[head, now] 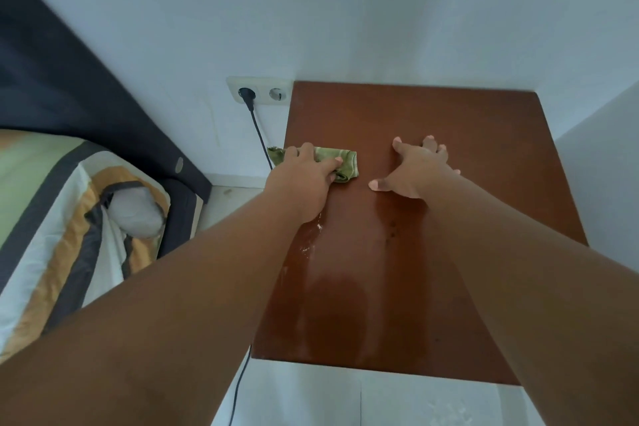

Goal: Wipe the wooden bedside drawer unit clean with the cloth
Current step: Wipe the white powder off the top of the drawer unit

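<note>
The reddish-brown wooden top of the bedside unit (449, 121) fills the middle of the view, seen from above. A folded green cloth (345, 162) lies at its left edge, partly hanging over the side. My left hand (304, 173) lies on the cloth, fingers curled round its near fold. My right hand (415, 169) rests flat on the wood to the right of the cloth, fingers spread. White specks and dull smears mark the wood near my left wrist. The drawers are hidden below the top.
A double wall socket (259, 92) sits left of the unit, with a black plug and cable (259, 135) running down beside it. A bed with striped bedding (52, 218) and a dark headboard (69, 86) stands at left. White walls close in behind and at right.
</note>
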